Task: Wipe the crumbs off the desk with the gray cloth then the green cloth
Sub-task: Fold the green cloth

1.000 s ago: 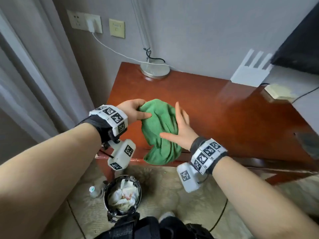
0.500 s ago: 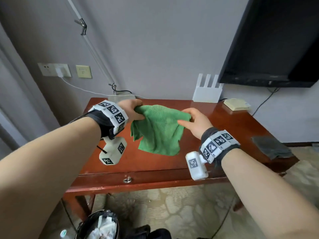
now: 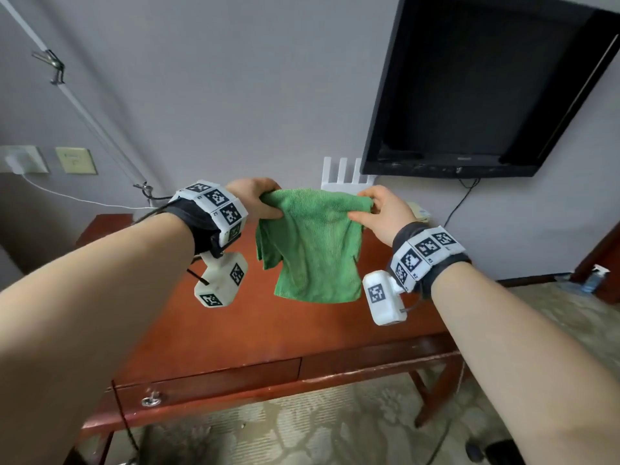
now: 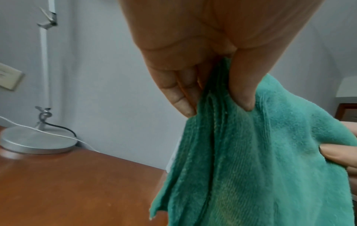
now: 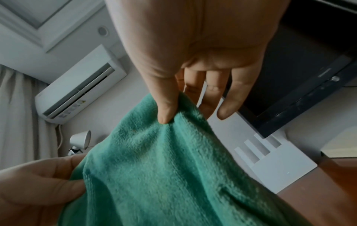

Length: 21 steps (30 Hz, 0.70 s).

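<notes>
Since half a second ago both hands have risen, lifting the green cloth (image 3: 313, 250) clear of the table (image 3: 268, 333) so that it now hangs in the air above the tabletop, stretched between them by its upper edge. The left hand (image 3: 256, 199) pinches one top corner, with the thumb on the near face and the fingers (image 4: 179, 94) pressed together behind a bunched fold. The right hand (image 3: 384, 213) pinches the other top corner between thumb and forefinger, while its remaining fingers (image 5: 231, 97) hang loose and slightly spread behind the cloth. The lower edge of the cloth dangles free above the wood, touching nothing. Behind the cloth, against the wall, stands a white router (image 3: 342, 174) with upright aerials, partly hidden by the cloth and the right hand. A dark television (image 3: 476, 88) is mounted on the wall above it. At the far left corner of the table sits the round metal base of a lamp (image 4: 36, 140), with a white cable (image 3: 77, 198) running from it to a wall socket (image 3: 20, 159). A drawer knob (image 3: 151, 399) shows on the table's front.
</notes>
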{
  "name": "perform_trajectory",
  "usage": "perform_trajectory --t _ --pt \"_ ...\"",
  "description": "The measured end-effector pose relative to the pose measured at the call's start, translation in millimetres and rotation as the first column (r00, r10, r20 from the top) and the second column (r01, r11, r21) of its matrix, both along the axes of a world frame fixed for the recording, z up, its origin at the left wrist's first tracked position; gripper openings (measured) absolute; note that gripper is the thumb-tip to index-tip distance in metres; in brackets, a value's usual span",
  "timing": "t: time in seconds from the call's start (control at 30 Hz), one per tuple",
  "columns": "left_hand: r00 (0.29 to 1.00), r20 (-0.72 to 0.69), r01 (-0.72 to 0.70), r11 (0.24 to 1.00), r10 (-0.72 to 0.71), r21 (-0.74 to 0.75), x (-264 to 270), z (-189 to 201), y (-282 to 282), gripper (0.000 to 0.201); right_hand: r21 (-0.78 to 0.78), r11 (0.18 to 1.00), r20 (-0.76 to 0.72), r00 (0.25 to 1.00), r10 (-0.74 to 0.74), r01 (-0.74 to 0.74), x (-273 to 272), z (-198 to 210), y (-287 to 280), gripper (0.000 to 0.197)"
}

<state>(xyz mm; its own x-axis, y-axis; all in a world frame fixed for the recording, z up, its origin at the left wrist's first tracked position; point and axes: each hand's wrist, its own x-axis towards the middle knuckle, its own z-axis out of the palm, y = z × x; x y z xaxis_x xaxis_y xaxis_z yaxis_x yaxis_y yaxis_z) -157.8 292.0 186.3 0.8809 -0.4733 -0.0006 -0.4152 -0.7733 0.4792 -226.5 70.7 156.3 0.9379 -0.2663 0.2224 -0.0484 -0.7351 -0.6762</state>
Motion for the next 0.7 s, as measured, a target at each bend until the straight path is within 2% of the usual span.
perform_trajectory --t 0.27,0.47,0.7 --pt "0.991 0.007 0.132 0.99 -0.132 0.056 71 -8 -105 0.038 0.02 0.994 -0.002 0.994 -0.107 0.107 57 -7 -97 0.036" --pt "0.976 -0.008 0.216 0.97 -0.217 0.114 110 -12 -199 0.038 0.001 0.99 -0.033 0.989 -0.143 0.143 89 -5 -186 0.022" --pt "0.973 -0.067 0.225 0.969 -0.219 0.103 145 -48 -326 0.038 -0.013 0.993 -0.112 0.987 -0.118 0.117 134 -38 -314 0.028"
